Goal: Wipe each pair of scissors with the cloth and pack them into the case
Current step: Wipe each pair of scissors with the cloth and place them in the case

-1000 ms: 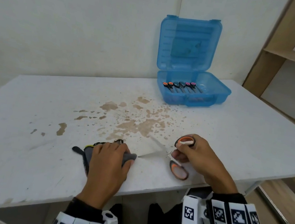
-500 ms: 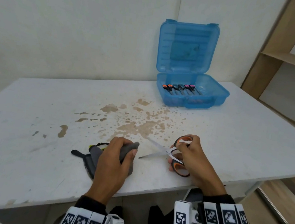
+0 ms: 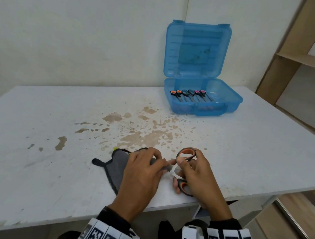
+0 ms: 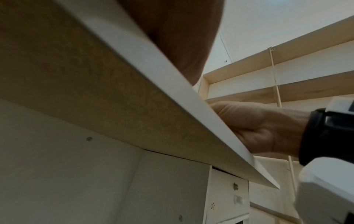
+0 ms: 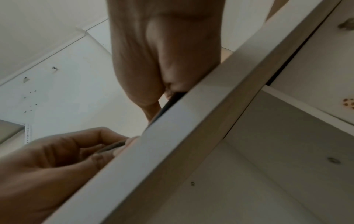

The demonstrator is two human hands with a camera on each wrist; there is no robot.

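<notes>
Near the table's front edge my right hand [image 3: 191,174] grips the orange-and-black handles of a pair of scissors [image 3: 186,154]. My left hand [image 3: 147,169] pinches the grey cloth [image 3: 117,165] around the blades, which are hidden under the fabric and fingers. The rest of the cloth trails left on the table. At the back stands the open blue case [image 3: 221,105] with three pairs of scissors [image 3: 190,94] lying side by side in it. Both wrist views look up past the table edge [image 4: 172,84], showing only the heels of the hands, with my left hand [image 5: 63,153] curled around something thin.
The white table [image 3: 54,119] has brown stains [image 3: 147,135] across its middle. A wooden shelf unit [image 3: 306,59] stands at the right. A metal rail [image 3: 298,223] runs below the table's right corner.
My left hand has lifted the cloth from the table and closed it over the blades. The right hand has brought the scissors closer to the left hand.
</notes>
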